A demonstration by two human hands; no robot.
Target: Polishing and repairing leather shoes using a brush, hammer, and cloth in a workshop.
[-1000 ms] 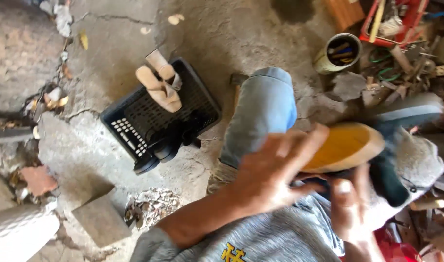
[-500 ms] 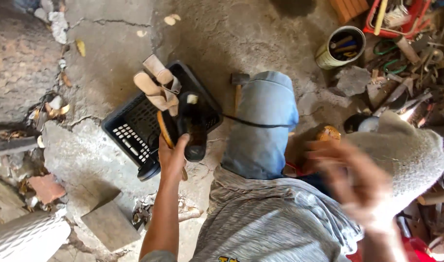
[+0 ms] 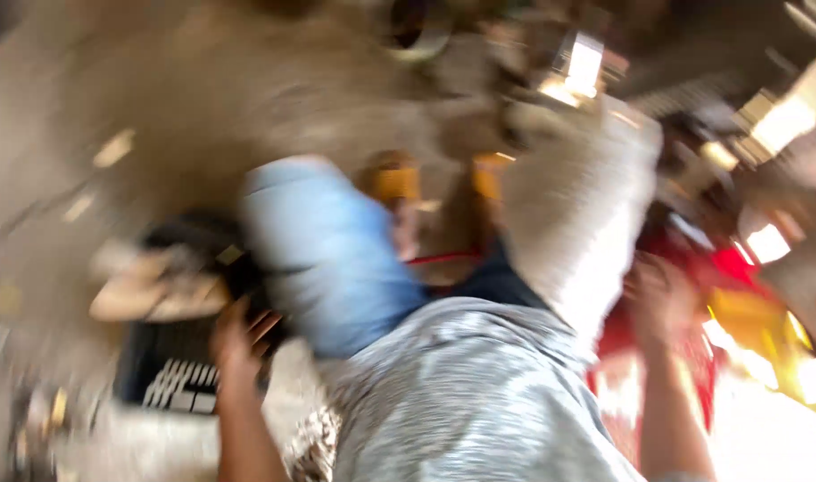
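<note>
The view is heavily blurred by motion. My left hand [image 3: 240,341] reaches down to the edge of a black slatted crate [image 3: 171,379], beside my knee in light blue jeans [image 3: 323,254]. Tan wooden pieces [image 3: 149,290] lie on the crate's top. The blur hides whether this hand holds anything. My right hand [image 3: 658,295] is raised at the right, in front of a red object [image 3: 698,268] and next to a pale grey cloth bundle [image 3: 586,196]. Its fingers cannot be made out. Yellow-orange shapes [image 3: 394,183] show beyond the knee.
Rough concrete ground [image 3: 140,116] stretches to the upper left. Bright, cluttered items [image 3: 782,125] fill the upper right. A round can-like rim [image 3: 417,40] sits near the top. My grey shirt [image 3: 479,393] covers the lower middle.
The camera has swung sharply, smearing everything. My left hand stays at the black crate. My right hand has moved out to the right, towards the red object.
</note>
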